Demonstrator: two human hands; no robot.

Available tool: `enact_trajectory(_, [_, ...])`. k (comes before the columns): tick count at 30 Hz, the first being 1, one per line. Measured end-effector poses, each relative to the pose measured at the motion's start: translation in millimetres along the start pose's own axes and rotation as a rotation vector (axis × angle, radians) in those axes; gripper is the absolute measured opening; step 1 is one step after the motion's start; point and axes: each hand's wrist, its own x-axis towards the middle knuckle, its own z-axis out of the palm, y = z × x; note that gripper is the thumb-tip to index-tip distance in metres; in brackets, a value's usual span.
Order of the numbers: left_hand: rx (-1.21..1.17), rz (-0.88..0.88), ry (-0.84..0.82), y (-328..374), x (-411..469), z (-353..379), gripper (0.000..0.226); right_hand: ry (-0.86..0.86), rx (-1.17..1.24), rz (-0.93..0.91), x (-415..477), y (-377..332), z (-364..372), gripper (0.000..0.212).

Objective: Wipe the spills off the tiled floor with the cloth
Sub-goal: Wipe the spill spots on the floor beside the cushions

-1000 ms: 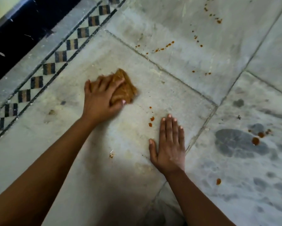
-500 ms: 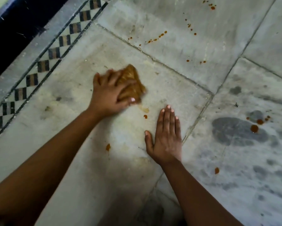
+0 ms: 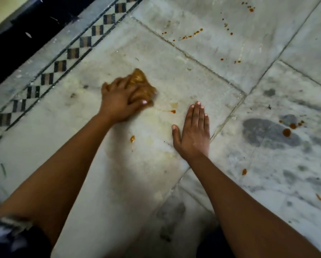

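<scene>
My left hand (image 3: 119, 100) presses a crumpled brown cloth (image 3: 142, 84) onto the pale marble floor tile (image 3: 174, 75), fingers curled over it. My right hand (image 3: 193, 133) lies flat on the same tile, palm down, fingers together, holding nothing. A small orange-red drop with a thin smear (image 3: 172, 111) sits between the two hands. Another orange drop (image 3: 132, 139) lies nearer me, below the cloth. Several more red-orange drops (image 3: 191, 35) dot the far tile, and larger ones (image 3: 287, 132) lie on the grey-veined tile to the right.
A black-and-grey checkered border strip (image 3: 63, 66) runs diagonally at the left, with a dark skirting (image 3: 16, 34) beyond it. Grout lines (image 3: 228, 116) split the floor into large slabs. One drop (image 3: 244, 171) lies right of my right forearm.
My left hand has rubbed the cloth to the right and back over the tile. The cluster of drops near my right fingertips is now one drop with a smear. My right hand stayed planted.
</scene>
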Motion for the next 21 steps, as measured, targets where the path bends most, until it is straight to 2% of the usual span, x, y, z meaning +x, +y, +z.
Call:
enact_trajectory(2, [-0.055,-0.177,-0.011,-9,6,-3,0.069,-0.033,0.005,-0.02,0,3,-1,0.077])
enact_trajectory(4, [-0.084,-0.231,-0.013,8,1,-2,0.064,-0.086,-0.01,-0.071,-6,7,-4,0.077])
enact_trajectory(6, [-0.072,-0.164,-0.053,31,-22,4,0.067,-0.139,-0.05,-0.1,-18,14,-7,0.078])
enact_trajectory(9, [-0.022,0.031,-0.118,35,-80,13,0.075,-0.109,-0.037,-0.062,-34,22,-5,0.083])
enact_trajectory(11, [-0.005,0.034,-0.123,12,-113,16,0.078,-0.107,-0.029,-0.032,-37,23,-1,0.083])
enact_trajectory(13, [0.005,-0.123,-0.116,-12,-122,15,0.076,-0.114,-0.042,-0.027,-35,24,0,0.082])
enact_trajectory(15, [-0.057,-0.376,-0.145,-29,-109,9,0.076,-0.125,-0.056,-0.034,-34,24,-1,0.081])
enact_trajectory(17, [-0.142,-0.51,-0.138,-30,-86,3,0.077,-0.138,-0.062,-0.04,-33,24,-3,0.081])
enact_trajectory(19, [-0.149,-0.507,-0.112,-8,-71,4,0.073,-0.14,-0.065,-0.045,-33,24,-3,0.081])
enact_trajectory(21, [-0.104,-0.378,-0.112,22,-80,14,0.07,-0.131,-0.054,-0.046,-34,24,-3,0.081])
